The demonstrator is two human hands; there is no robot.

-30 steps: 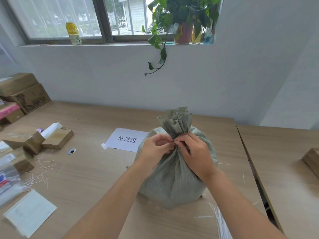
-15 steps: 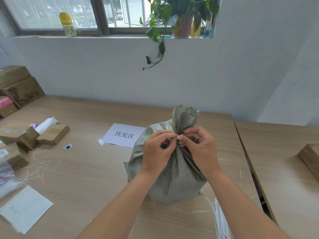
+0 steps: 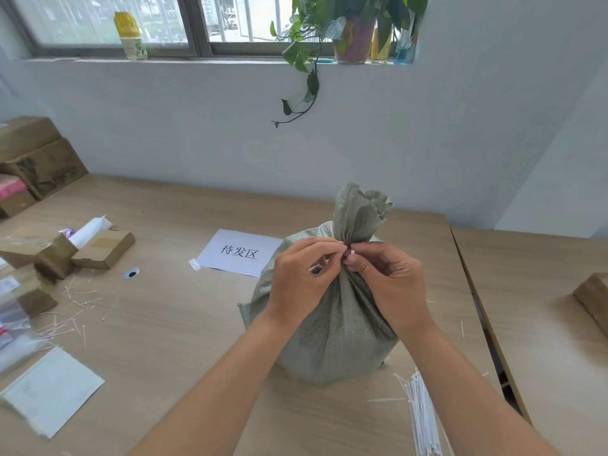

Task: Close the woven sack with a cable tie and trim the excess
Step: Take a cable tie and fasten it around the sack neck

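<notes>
Woven sack [image 3: 329, 330] stands upright on the table [image 3: 171, 324], centre-right, neck gathered. Left hand [image 3: 299, 281] and right hand [image 3: 388, 278] meet at the neck, fingers [image 3: 332, 246] pinched closed on something small and white, likely the cable tie; too small to confirm. Judgement: tie being threaded or cinched, trimming not done. No cutter visible. Spare cable ties [image 3: 422, 413] lie near right, cut off by the frame edge. Paper label [image 3: 241, 251] sits just behind the sack.
</notes>
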